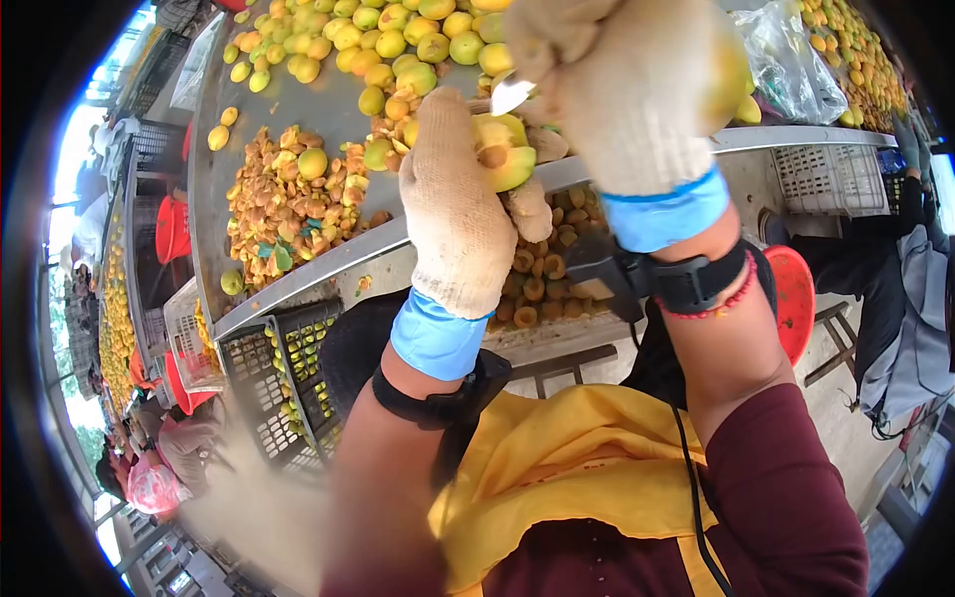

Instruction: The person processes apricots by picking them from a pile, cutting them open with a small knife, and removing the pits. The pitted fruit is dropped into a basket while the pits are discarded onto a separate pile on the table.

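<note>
My left hand (463, 194), in a cream knit glove with a blue cuff, holds a cut yellow-green fruit (505, 157) over the table's front edge. The cut fruit shows pale flesh and a brown centre. Just to its upper right is my right hand (637, 90), gloved the same way, its fingers closed around a small knife whose shiny blade (511, 96) points at the fruit. Part of the right hand is blurred. Behind both hands lie many whole yellow-green fruits (390, 42) on the metal table (333, 95).
A heap of brown-orange pieces (288, 204) lies at the table's left. Below the metal edge (373, 237) are cut fruit halves (537, 289) and black crates (284, 383). A red basin (789, 303) and a seated person (910, 308) are at right; a clear plastic bag (791, 65) lies upper right.
</note>
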Demonstrator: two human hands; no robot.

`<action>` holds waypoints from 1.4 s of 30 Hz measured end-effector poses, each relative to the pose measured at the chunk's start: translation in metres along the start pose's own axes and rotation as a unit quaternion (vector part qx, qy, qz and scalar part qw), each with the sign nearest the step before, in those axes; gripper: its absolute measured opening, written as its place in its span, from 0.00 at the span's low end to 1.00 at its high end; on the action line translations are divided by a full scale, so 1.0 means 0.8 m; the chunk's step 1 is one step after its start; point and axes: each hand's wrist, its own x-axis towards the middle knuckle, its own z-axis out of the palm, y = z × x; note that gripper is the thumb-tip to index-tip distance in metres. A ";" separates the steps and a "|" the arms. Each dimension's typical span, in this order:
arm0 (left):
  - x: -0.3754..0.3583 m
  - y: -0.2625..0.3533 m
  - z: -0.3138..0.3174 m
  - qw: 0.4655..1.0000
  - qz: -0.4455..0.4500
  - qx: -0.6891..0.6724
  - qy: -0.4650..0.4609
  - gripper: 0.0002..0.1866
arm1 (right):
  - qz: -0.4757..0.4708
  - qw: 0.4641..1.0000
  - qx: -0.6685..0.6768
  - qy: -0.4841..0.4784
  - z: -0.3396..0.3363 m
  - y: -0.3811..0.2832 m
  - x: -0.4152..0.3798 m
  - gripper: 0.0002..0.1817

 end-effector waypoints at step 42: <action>0.078 -0.027 -0.032 0.984 -0.056 -0.064 -0.154 0.08 | 0.124 0.990 -0.017 0.065 -0.013 0.049 0.012 0.17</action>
